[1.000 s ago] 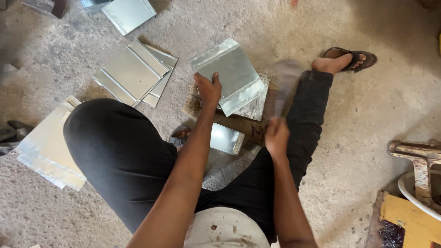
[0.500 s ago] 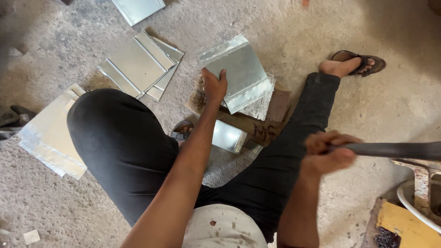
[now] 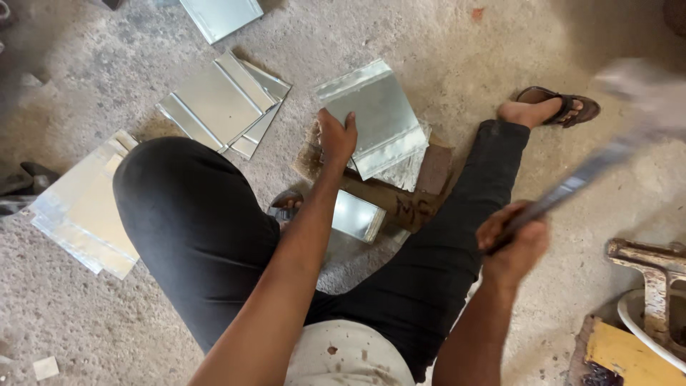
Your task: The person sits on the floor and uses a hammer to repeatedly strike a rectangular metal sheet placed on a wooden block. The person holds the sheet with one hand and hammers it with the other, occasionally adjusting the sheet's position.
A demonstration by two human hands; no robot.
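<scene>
My left hand point(image 3: 336, 136) presses on the near left corner of a folded shiny metal sheet point(image 3: 375, 118) that lies on a brown wooden block point(image 3: 400, 204) on the floor between my legs. My right hand point(image 3: 514, 243) is closed around the handle of a hammer-like tool point(image 3: 572, 186), raised to the right and blurred with motion; its head is a pale smear at the upper right. A smaller metal piece point(image 3: 357, 214) sits against the near side of the block.
A stack of folded metal sheets point(image 3: 221, 104) lies to the upper left, another sheet point(image 3: 221, 14) at the top edge, flat sheets point(image 3: 78, 204) at the left. A rusty metal stand point(image 3: 654, 268) and a yellow object point(image 3: 629, 354) are at the lower right. The floor is rough concrete.
My right hand swung the tool from down at the block out to the right and then up. My left hand stayed on the sheet.
</scene>
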